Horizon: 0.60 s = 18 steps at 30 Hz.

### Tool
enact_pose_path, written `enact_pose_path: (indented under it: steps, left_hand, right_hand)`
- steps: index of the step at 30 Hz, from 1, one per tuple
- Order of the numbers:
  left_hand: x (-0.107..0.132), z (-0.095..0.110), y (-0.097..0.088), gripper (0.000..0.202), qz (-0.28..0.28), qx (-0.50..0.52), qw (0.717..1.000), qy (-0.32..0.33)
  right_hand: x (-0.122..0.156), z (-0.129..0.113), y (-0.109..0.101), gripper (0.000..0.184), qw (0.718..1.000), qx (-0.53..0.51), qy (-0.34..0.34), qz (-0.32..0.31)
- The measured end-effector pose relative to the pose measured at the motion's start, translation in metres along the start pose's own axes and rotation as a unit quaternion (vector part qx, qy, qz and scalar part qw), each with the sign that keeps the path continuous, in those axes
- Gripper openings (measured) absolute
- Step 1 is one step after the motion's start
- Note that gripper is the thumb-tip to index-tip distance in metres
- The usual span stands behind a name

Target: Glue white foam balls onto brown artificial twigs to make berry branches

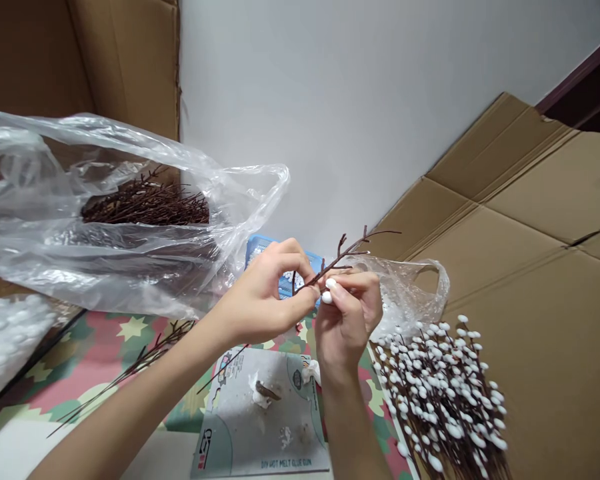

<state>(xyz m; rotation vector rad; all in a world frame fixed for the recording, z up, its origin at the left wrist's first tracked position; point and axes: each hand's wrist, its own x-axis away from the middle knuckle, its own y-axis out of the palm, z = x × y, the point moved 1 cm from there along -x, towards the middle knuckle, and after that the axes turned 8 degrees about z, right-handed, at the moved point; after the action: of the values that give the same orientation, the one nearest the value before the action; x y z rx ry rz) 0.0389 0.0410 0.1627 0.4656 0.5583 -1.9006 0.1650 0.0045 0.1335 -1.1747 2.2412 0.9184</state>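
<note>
My left hand (273, 287) pinches a thin dark brown branch (343, 256) between thumb and fingers. The branch slants up to the right, with several short side twigs. Close beside it, my right hand (350, 313) is closed, its thumb and forefinger pinching a small white bud (331, 283) near the lower part of the branch. A second white bud (327, 297) shows just below those fingertips. Whether either bud touches the branch I cannot tell. Behind my hands is a blue tray (261, 243) with small white pieces, partly hidden.
Below my hands lies a glue gun card (225, 427) with white residue and a brown piece (269, 391). Loose bare branches (135, 367) lie left. A plastic bag (155, 250) holds brown twigs. White-budded stems (443, 393) stand right, by cardboard (540, 320).
</note>
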Motion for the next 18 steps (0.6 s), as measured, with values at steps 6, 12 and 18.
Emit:
enact_pose_path:
  steps: [6, 12, 18]
  left_hand:
    - [0.0015, 0.0011, 0.0015, 0.010, 0.005, -0.004, 1.000, 0.011]
    - [0.0021, 0.0019, 0.0009, 0.010, 0.003, -0.003, 1.000, 0.015]
    - [0.0016, 0.0008, 0.0017, 0.009, 0.007, -0.004, 1.000, 0.012]
  right_hand:
    - [0.0027, 0.0021, 0.0033, 0.015, 0.999, -0.009, -0.021, 0.025]
    - [0.0037, 0.0019, 0.0053, 0.016, 0.999, -0.016, -0.040, 0.031]
    - [0.0041, 0.0048, 0.0035, 0.017, 0.997, 0.000, -0.069, 0.028]
